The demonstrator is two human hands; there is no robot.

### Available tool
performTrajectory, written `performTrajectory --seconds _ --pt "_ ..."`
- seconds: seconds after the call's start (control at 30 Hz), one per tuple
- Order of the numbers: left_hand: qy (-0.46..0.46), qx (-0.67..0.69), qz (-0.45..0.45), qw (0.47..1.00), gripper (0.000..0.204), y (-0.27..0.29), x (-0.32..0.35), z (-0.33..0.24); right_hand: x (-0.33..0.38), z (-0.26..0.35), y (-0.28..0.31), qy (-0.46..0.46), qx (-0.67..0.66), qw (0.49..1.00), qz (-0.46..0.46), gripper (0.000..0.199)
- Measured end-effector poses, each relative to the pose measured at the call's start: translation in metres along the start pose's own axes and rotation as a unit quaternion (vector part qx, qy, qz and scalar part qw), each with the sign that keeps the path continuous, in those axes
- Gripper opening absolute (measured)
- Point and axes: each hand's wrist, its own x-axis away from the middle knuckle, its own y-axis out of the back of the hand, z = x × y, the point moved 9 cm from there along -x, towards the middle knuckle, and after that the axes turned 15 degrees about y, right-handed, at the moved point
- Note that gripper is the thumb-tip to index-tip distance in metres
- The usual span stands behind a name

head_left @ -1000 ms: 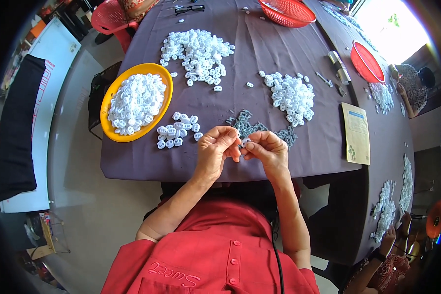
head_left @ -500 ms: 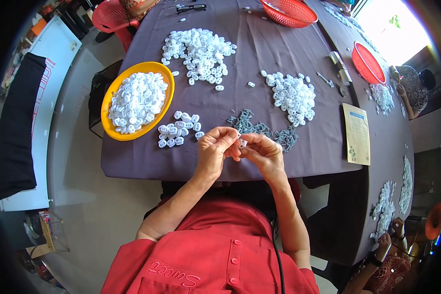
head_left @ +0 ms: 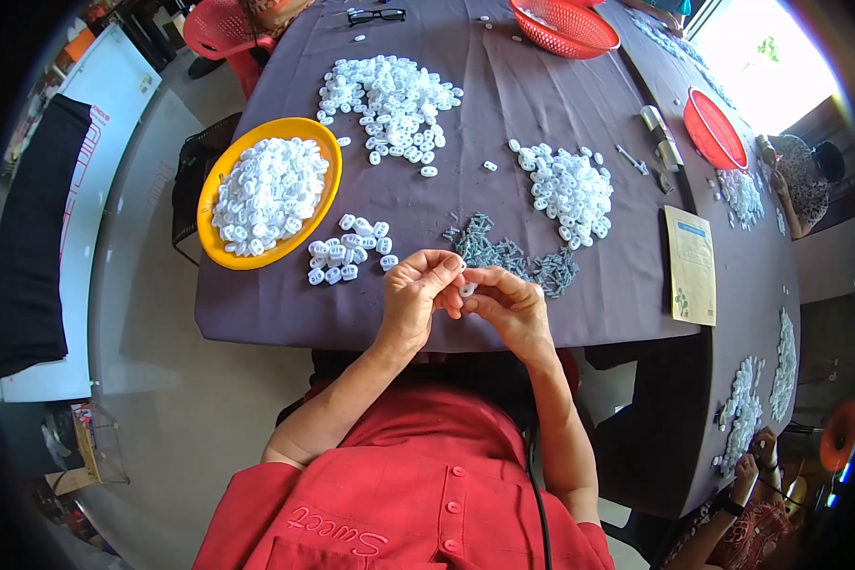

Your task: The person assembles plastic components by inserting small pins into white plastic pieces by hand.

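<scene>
My left hand [head_left: 414, 296] and my right hand [head_left: 513, 312] meet at the table's near edge, fingertips together in a pinch. Between the right thumb and forefinger is a small white oval plastic piece [head_left: 467, 289] with dark holes. A bit of white also shows at the left fingertips, mostly covered. Just beyond the hands lies a heap of small grey plastic pegs [head_left: 489, 249]. To the left sits a small group of thicker white oval pieces [head_left: 350, 249]. Behind the right hand, a heap of white oval pieces [head_left: 572, 195] is spread out.
A yellow bowl [head_left: 206, 233] full of white pieces stands at the left edge. Another white heap [head_left: 389, 100] lies farther back. Red baskets [head_left: 565, 38], glasses [head_left: 377, 16] and a tan envelope [head_left: 692, 266] rest on the dark tablecloth [head_left: 418, 209]. Co-workers' hands [head_left: 746, 470] work at right.
The white piece has turned slightly and sits a little lower at the right fingertips. Both hands keep nearly the same place and pinch; the whole view has shifted slightly.
</scene>
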Motion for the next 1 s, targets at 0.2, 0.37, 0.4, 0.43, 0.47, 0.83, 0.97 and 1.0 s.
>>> performTrajectory --seconds 0.2,0.37,0.4,0.43,0.47,0.83,0.97,1.0 --pt "-0.006 -0.008 0.002 1.0 0.012 -0.001 0.002 0.001 -0.003 0.004 0.006 0.032 0.035 0.999 -0.018 0.011" --pt "-0.015 -0.05 0.001 0.999 0.012 -0.005 0.004 0.002 -0.003 0.004 0.018 0.026 -0.002 0.993 -0.112 0.013" --pt "-0.014 -0.05 0.002 0.999 0.012 -0.007 0.005 0.002 -0.003 0.006 0.021 0.037 -0.012 0.99 -0.136 0.014" --pt "-0.02 -0.068 -0.007 0.997 0.012 -0.008 0.006 0.002 -0.003 0.008 0.025 0.047 -0.022 0.986 -0.159 0.015" --pt "-0.026 -0.086 -0.017 0.996 0.013 -0.008 0.006 0.001 -0.002 0.009 0.026 0.05 -0.014 0.985 -0.164 0.016" --pt "-0.062 -0.144 -0.025 0.987 0.013 -0.014 0.011 -0.003 -0.002 0.018 0.02 0.047 0.018 0.987 -0.15 0.016" --pt "-0.067 -0.164 -0.03 0.984 0.013 -0.014 0.012 -0.004 -0.001 0.012 0.023 0.036 0.012 0.987 -0.159 0.017" --pt "-0.066 -0.163 -0.031 0.984 0.013 -0.014 0.012 -0.004 -0.001 0.012 0.023 0.036 0.012 0.987 -0.159 0.017"
